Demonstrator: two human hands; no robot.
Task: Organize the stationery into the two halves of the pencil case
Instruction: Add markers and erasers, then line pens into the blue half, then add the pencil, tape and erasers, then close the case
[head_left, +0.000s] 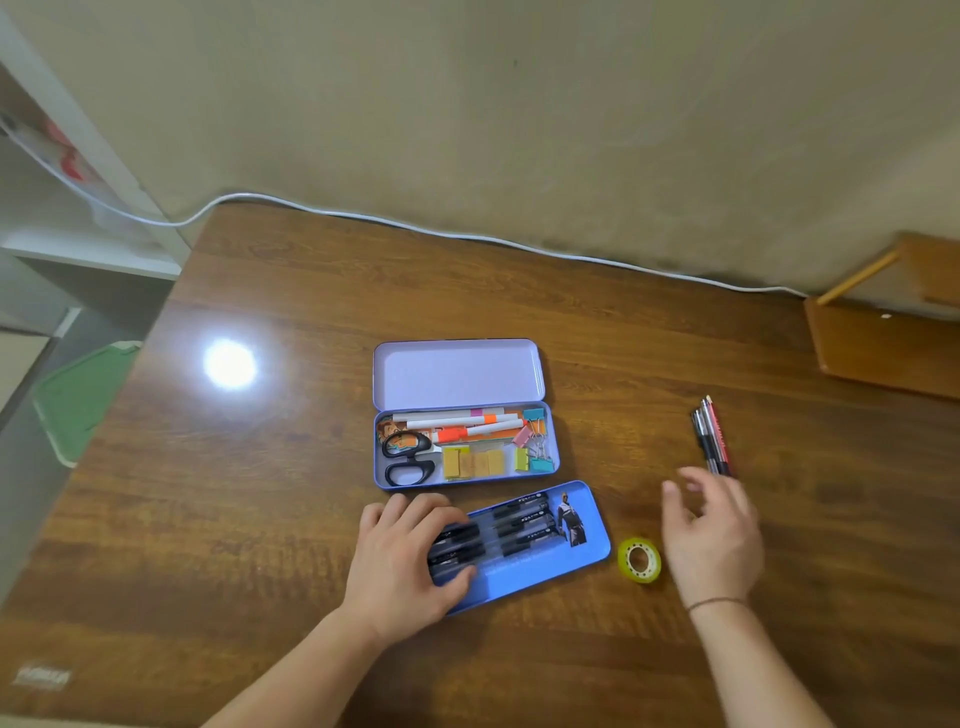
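A lilac tin pencil case (460, 371) lies open in the middle of the table. Its lower half holds markers (457, 423), black scissors (408, 457), sticky notes (474, 462) and coloured binder clips (535, 441). In front lies a blue tray (576, 545) with several black pens (522, 525). My left hand (402, 561) rests flat on the tray's left end, covering some pens. My right hand (714, 530) hovers with fingers apart, holding nothing, just below a bundle of pens and pencils (709, 434) lying on the table. A yellow-green tape roll (640, 560) sits between the tray and my right hand.
A white cable (467, 236) runs along the table's far edge by the wall. A wooden stand (883, 332) sits at the far right. A green lid (83, 395) lies off the table at left, and a lamp glare (229, 364) shows on the wood.
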